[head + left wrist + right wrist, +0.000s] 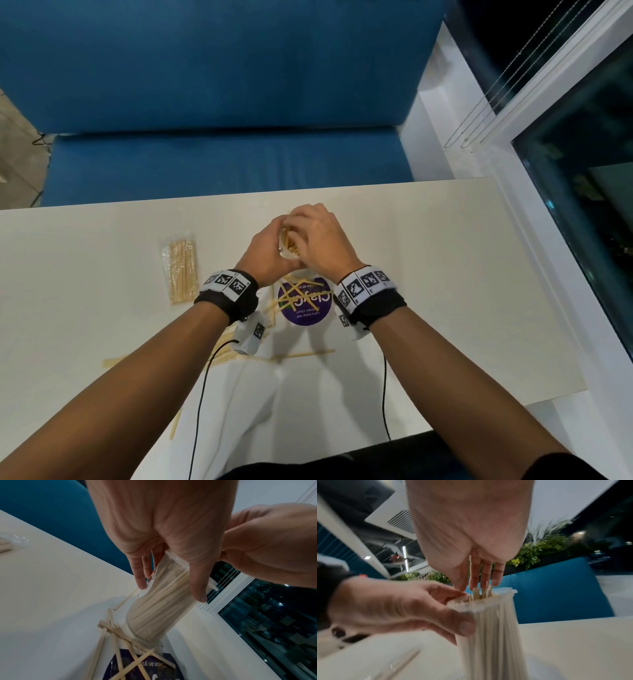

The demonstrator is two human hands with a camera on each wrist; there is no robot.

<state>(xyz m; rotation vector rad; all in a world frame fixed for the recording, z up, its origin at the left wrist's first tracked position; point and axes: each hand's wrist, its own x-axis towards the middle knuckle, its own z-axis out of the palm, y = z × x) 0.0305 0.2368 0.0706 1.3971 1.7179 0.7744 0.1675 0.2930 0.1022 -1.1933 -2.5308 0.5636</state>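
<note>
A clear plastic pack of thin wooden sticks (289, 245) stands upright on the cream table (445, 274), near its middle. My left hand (270, 240) grips the pack near its open top, thumb on one side and fingers on the other (171, 592). Directly above the opening, my right hand (308, 219) points its fingers down into it. In the right wrist view, that hand (471, 586) pinches a few sticks (477, 593) that stand up out of the pack (493, 635). The left hand (393, 608) holds the rim beside them.
Loose sticks (298, 291) lie crossed over a round purple sticker (308, 308) just in front of the pack, with more (305, 354) nearer me. A sealed flat pack of sticks (180, 270) lies to the left. A blue sofa (222, 102) stands beyond the table, a window (582, 205) to the right.
</note>
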